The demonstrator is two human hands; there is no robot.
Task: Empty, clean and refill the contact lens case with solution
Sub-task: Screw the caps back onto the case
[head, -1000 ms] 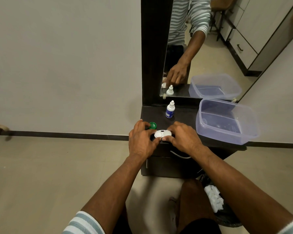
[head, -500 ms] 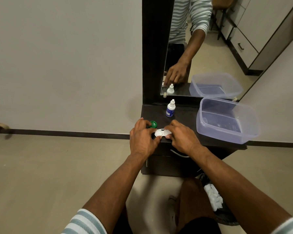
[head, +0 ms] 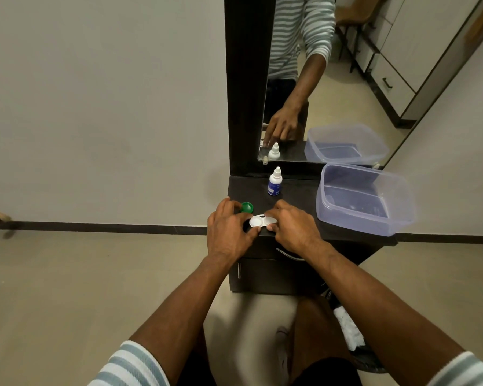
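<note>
A white contact lens case (head: 260,220) lies at the front edge of the dark cabinet top (head: 296,196). My left hand (head: 229,232) grips its left end with thumb and fingers. My right hand (head: 293,228) holds the right end, fingers curled over that side. A loose green cap (head: 246,207) lies open side up just behind my left hand. A small white solution bottle (head: 274,181) with a blue label stands upright farther back, near the mirror.
A clear plastic tub (head: 365,199) sits on the right half of the cabinet. A tall mirror (head: 318,79) stands behind. A drawer handle (head: 289,254) shows under the top. A bin with white tissue (head: 349,327) stands on the floor at right.
Both hands stay on the case at the cabinet's front edge. The fingers have shifted slightly, so more of the white case shows between them.
</note>
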